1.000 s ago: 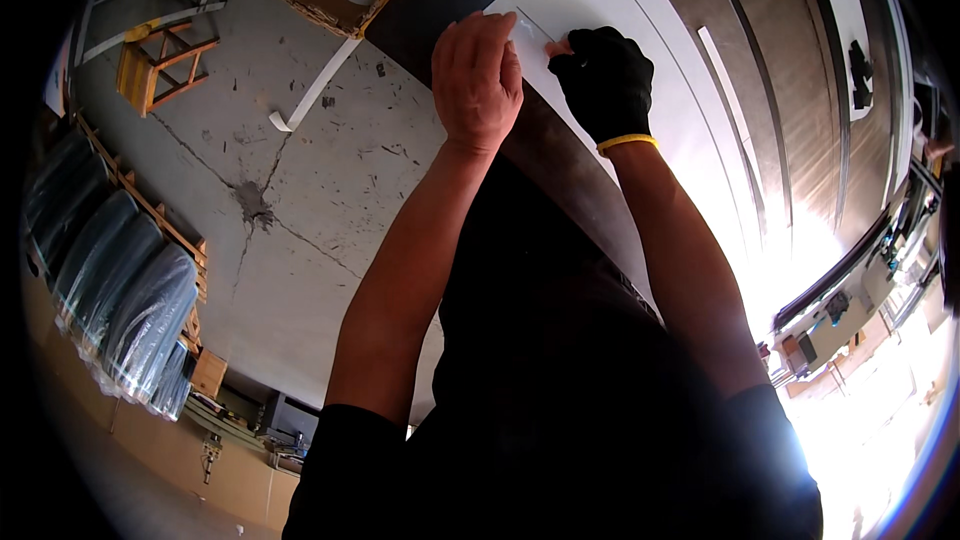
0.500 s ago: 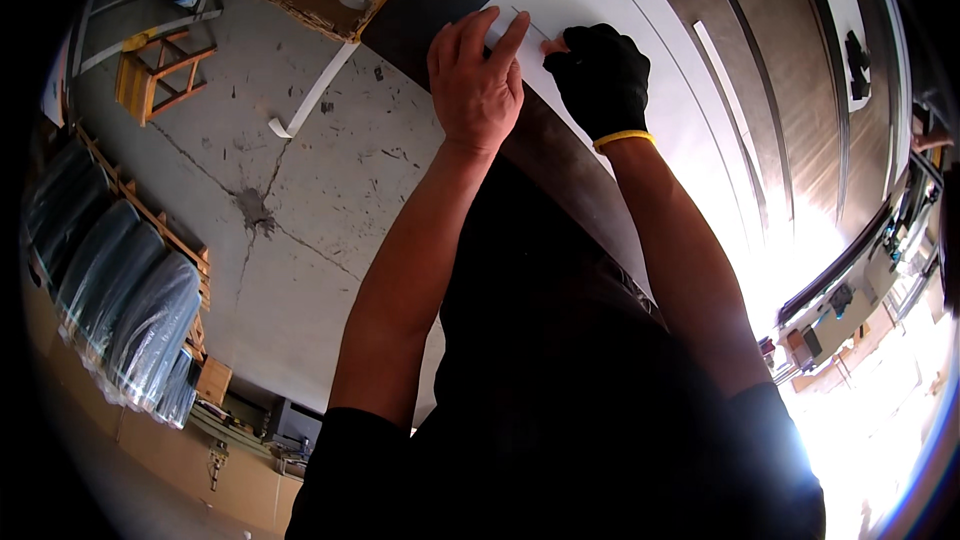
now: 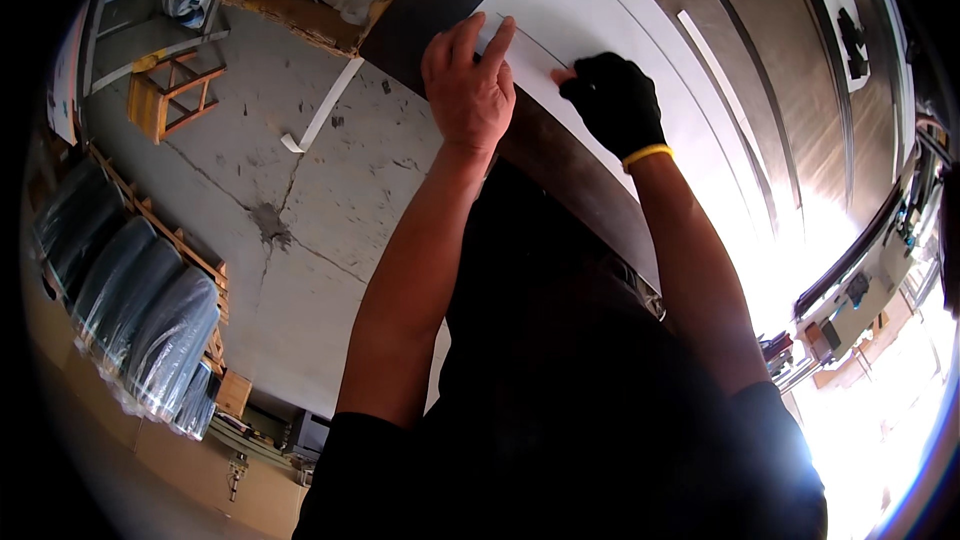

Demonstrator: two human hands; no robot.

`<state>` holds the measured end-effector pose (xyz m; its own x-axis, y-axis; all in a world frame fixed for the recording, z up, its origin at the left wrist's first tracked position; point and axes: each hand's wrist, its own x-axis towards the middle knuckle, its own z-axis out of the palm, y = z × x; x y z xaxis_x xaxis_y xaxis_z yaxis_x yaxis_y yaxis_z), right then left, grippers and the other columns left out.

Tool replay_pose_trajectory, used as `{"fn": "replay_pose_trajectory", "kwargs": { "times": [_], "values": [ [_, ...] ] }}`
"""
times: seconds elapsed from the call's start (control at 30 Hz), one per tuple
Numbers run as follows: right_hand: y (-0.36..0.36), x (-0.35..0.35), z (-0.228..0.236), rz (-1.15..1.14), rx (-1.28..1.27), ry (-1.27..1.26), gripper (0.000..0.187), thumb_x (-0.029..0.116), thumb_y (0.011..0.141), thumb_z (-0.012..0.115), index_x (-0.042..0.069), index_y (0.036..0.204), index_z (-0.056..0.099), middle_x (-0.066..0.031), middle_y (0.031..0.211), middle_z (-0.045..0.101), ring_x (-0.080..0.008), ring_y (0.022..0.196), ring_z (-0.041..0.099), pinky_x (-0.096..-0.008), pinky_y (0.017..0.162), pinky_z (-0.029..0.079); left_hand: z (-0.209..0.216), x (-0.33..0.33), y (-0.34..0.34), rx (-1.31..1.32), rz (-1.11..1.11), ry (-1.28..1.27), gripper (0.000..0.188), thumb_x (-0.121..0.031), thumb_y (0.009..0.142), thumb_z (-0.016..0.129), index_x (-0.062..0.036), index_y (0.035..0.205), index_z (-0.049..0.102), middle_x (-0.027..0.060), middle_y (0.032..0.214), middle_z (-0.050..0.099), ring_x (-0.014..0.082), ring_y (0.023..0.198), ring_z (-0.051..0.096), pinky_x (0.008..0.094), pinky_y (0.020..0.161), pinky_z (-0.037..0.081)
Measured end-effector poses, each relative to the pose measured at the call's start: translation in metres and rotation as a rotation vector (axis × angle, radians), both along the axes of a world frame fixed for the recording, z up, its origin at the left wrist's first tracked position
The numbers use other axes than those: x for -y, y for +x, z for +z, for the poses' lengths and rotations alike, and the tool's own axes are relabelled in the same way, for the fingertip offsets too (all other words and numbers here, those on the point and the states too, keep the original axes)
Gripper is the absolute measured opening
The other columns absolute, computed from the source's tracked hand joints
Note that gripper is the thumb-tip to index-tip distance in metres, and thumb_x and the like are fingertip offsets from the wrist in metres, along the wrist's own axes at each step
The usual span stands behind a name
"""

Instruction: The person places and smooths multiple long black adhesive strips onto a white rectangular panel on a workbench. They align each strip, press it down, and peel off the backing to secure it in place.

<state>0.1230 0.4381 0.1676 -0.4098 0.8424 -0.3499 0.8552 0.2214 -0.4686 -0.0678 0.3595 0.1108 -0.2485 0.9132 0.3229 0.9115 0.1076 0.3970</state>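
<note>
A long white sheet (image 3: 545,0) with thin dark lines along it lies on the dark brown tabletop (image 3: 560,155). My bare left hand (image 3: 468,85) rests at the sheet's near edge, its fingers stretched out and apart, holding nothing. To its right is my right hand (image 3: 612,105), in a black glove with a yellow cuff and a bare fingertip showing. Its fingers are curled in over the sheet, close to the near dark line. Whatever lies inside them, if anything, is hidden.
A cardboard box (image 3: 290,15) of white scraps stands beyond my left hand. On the cracked floor are a white strip (image 3: 325,110) and a wooden stool (image 3: 170,95). Plastic-wrapped dark panels (image 3: 150,300) stand at left. A narrow white strip (image 3: 715,65) lies on the table.
My right hand has slid away from my left, to the right and nearer me along the sheet's line. My left hand has stayed about in place. The view has shifted slightly.
</note>
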Motion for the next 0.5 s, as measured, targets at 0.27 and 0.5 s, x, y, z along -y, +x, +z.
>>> {"fn": "replay_pose_trajectory", "kwargs": {
  "times": [0.27, 0.5],
  "values": [
    [0.118, 0.063, 0.008, -0.162, -0.205, -0.066, 0.025, 0.024, 0.09, 0.091, 0.002, 0.097, 0.082, -0.0149, 0.102, 0.081, -0.0359, 0.097, 0.077, -0.0424, 0.088, 0.061, -0.005, -0.002, 0.001, -0.027, -0.017, 0.051, 0.048, -0.003, 0.098, 0.069, -0.0266, 0.138, 0.081, 0.0041, 0.143, 0.067, 0.032, 0.126, 0.064, 0.0476, 0.111, 0.05],
    [0.181, 0.099, 0.014, -0.292, -0.172, -0.073, 0.024, 0.024, 0.092, 0.091, 0.001, 0.092, 0.082, -0.0154, 0.098, 0.081, -0.0357, 0.091, 0.077, -0.042, 0.083, 0.06, -0.012, -0.003, 0.002, -0.058, -0.022, 0.072, 0.048, -0.005, 0.099, 0.065, -0.027, 0.138, 0.082, 0.0058, 0.144, 0.068, 0.0328, 0.127, 0.064, 0.0471, 0.11, 0.05]
  ]
}}
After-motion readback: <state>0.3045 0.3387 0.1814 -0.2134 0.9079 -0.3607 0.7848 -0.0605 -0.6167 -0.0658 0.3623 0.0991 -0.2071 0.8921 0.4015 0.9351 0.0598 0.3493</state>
